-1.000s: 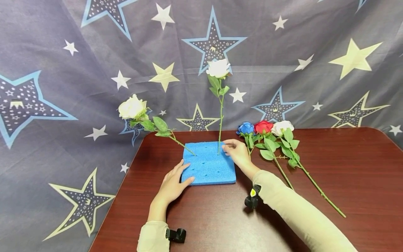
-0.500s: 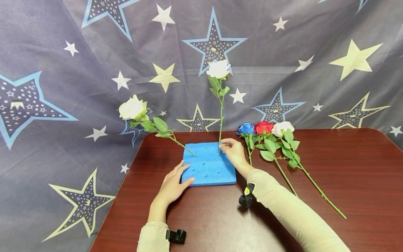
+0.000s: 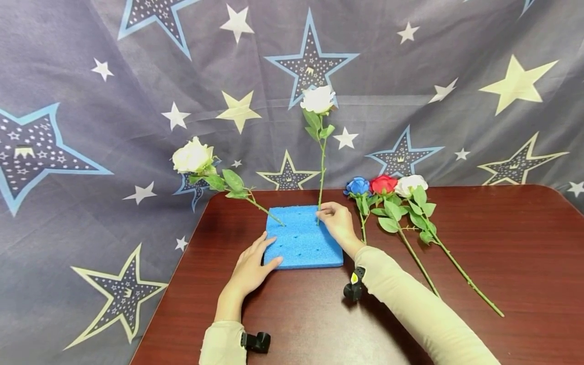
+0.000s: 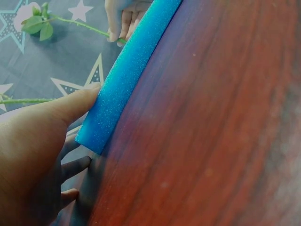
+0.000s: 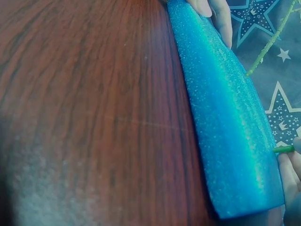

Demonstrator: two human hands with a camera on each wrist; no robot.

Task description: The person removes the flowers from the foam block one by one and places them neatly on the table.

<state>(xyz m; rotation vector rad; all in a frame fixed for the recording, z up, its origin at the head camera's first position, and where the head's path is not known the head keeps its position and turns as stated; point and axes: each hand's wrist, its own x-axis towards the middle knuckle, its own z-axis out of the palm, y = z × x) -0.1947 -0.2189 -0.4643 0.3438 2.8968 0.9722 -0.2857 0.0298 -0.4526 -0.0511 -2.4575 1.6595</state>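
A blue foam block point(image 3: 303, 253) with small holes lies on the table. My left hand point(image 3: 250, 264) rests on its left front corner, fingers spread and thumb on the block's top; the left wrist view shows that thumb point(image 4: 77, 104) against the foam. One white rose point(image 3: 318, 100) stands nearly upright in the block's back right part. My right hand point(image 3: 337, 223) pinches its stem low down, just above the foam; in the right wrist view a short piece of green stem point(image 5: 283, 149) shows at the fingers. A cream-white rose point(image 3: 192, 156) leans left from the block's back left.
To the right lie a blue rose point(image 3: 358, 186), a red rose point(image 3: 384, 184) and another white rose point(image 3: 411, 186), blooms near the table's back edge. The dark red-brown table point(image 3: 511, 243) ends at a grey curtain point(image 3: 255, 61) with stars.
My right hand has moved slightly left, from beside the upright white rose's stem to its base, and now pinches it. The left hand and the foam block stay in place.
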